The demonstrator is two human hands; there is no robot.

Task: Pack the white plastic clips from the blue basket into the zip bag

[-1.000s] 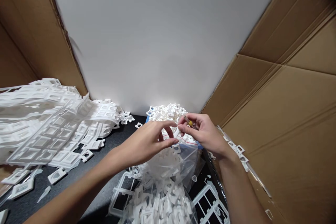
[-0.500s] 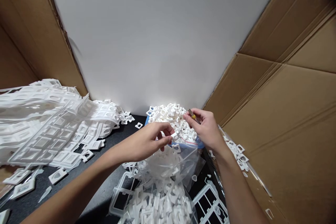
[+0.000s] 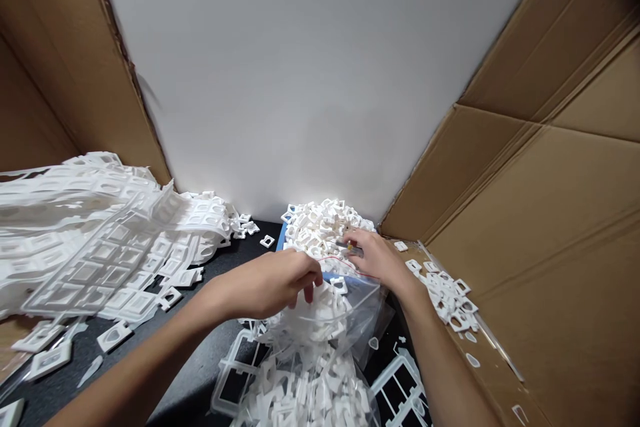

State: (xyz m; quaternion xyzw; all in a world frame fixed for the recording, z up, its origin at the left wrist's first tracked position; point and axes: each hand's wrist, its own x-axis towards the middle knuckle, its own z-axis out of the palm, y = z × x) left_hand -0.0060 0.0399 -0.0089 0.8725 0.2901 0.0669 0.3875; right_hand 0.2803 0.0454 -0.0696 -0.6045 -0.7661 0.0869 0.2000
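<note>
- My left hand [image 3: 273, 283] pinches the bag [image 3: 325, 347] mouth open.
- My right hand [image 3: 373, 257] grips a small tool [image 3: 350, 247] over the clip heap [image 3: 320, 223].
- Bag roughly half full; plenty of sheets [image 3: 100, 240] left.

Bag [image 3: 345, 320] before heaped tray [image 3: 320, 223]; frame sheets [image 3: 100, 240] left.

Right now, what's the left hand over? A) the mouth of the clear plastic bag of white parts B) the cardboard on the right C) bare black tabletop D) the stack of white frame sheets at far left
A: the left hand curls over the open top of the clear plastic bag, which holds small white parts; the frame sheets lie well off to its left, untouched.
</note>
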